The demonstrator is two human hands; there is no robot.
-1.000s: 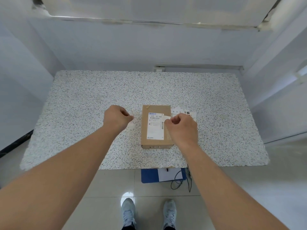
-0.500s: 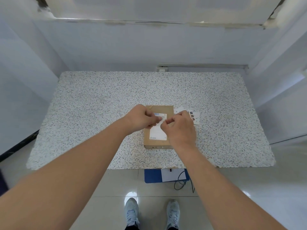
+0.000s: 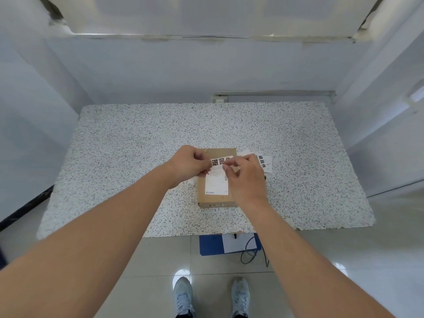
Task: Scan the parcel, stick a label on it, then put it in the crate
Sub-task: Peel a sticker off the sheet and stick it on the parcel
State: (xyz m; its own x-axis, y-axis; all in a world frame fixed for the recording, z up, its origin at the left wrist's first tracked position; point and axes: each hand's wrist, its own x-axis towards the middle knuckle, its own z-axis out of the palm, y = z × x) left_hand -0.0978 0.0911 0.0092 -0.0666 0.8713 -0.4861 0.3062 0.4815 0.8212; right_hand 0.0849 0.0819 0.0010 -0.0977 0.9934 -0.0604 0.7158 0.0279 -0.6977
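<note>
A small brown cardboard parcel (image 3: 216, 199) lies on the speckled table (image 3: 137, 138), a white shipping slip stuck on its top. Over the parcel's far end I hold a white label (image 3: 220, 161) with bold black characters. My left hand (image 3: 190, 162) pinches the label's left end and my right hand (image 3: 245, 177) pinches its right end. The label stretches flat between both hands, just above or on the parcel top; I cannot tell whether it touches. My right hand hides the parcel's right edge. No crate or scanner is in view.
More white labels (image 3: 263, 162) with the same black characters lie on the table just right of the parcel. Below the table's front edge a blue box (image 3: 210, 245) with white paper and a dark cable sits on the tiled floor. Walls close in on three sides.
My left hand has come from the table left of the parcel over to the parcel. The label, held earlier by my right hand alone, is now spread between both hands.
</note>
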